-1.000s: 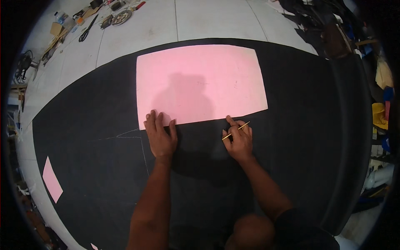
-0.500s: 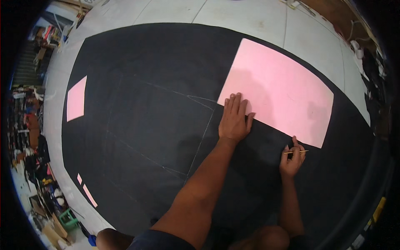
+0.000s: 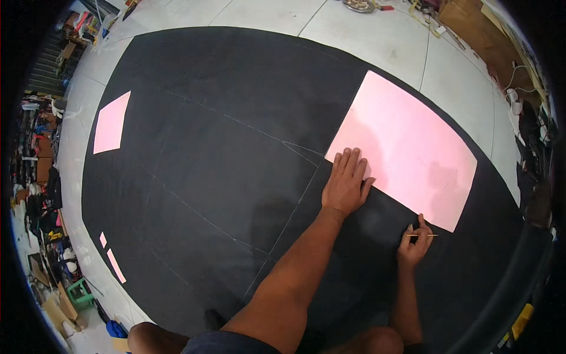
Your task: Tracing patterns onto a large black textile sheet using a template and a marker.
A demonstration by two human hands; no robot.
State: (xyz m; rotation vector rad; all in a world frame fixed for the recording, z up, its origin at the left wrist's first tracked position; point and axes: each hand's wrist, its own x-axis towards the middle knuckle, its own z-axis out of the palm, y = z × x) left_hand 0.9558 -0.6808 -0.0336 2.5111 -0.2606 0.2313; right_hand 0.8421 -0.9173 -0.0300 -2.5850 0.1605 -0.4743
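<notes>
A large pink sheet [image 3: 413, 138] with straight edges lies on a wide black sheet of material [image 3: 206, 159] spread over the floor. My left hand [image 3: 346, 186] rests flat on the pink sheet's near left edge, its fingers stretched out and spread. Near the sheet's near right corner, my right hand [image 3: 414, 248] pinches a thin yellowish stick [image 3: 431, 235], held crosswise; its tip cannot be made out. One finger of that hand reaches to the pink sheet's near edge. Thin pale lines [image 3: 295, 212] run across the black material left of my left arm.
A smaller pink piece [image 3: 112, 125] and two narrow pink strips [image 3: 116, 265] lie along the black material's left edge. Pale floor tiles [image 3: 259, 16] surround it. A green stool [image 3: 80, 292] and clutter stand at the left; a rolled edge [image 3: 501, 289] curves along the right.
The view has shifted, so the pink sheet sits lower and farther right in it. Both hands keep their places at the sheet's near edge, the stick still in my right hand.
</notes>
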